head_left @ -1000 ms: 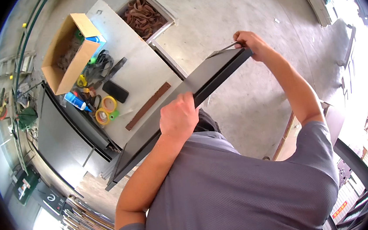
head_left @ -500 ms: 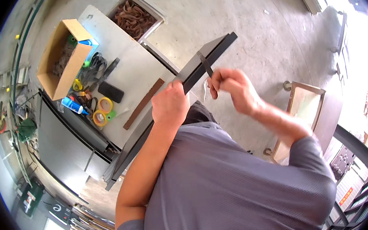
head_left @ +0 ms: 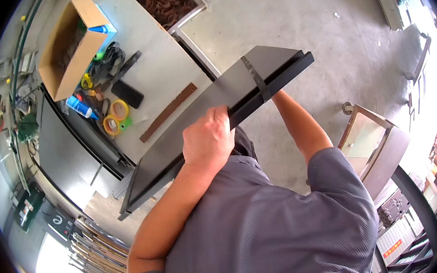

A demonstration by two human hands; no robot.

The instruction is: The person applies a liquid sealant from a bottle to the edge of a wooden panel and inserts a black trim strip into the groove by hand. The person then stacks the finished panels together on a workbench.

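A long dark grey panel with a black channelled edge lies slantwise over the near side of the table, one end jutting out past it to the right. My left hand is closed over the panel's near edge at about its middle. Around the jutting end runs a dark strap, crossing the top face and the black edge. My right forearm reaches beneath that end, close to the strap; the panel hides the hand and its fingers.
On the table lie a brown strip, a black phone-like slab, yellow tape rolls and a blue-white bottle. An open cardboard box stands at the far left. A bin of brown strips sits beyond. A wheeled cart is at right.
My right hand has gone from above the strap to under the panel. The strap now lies flat across the panel, whose top face has turned more into view.
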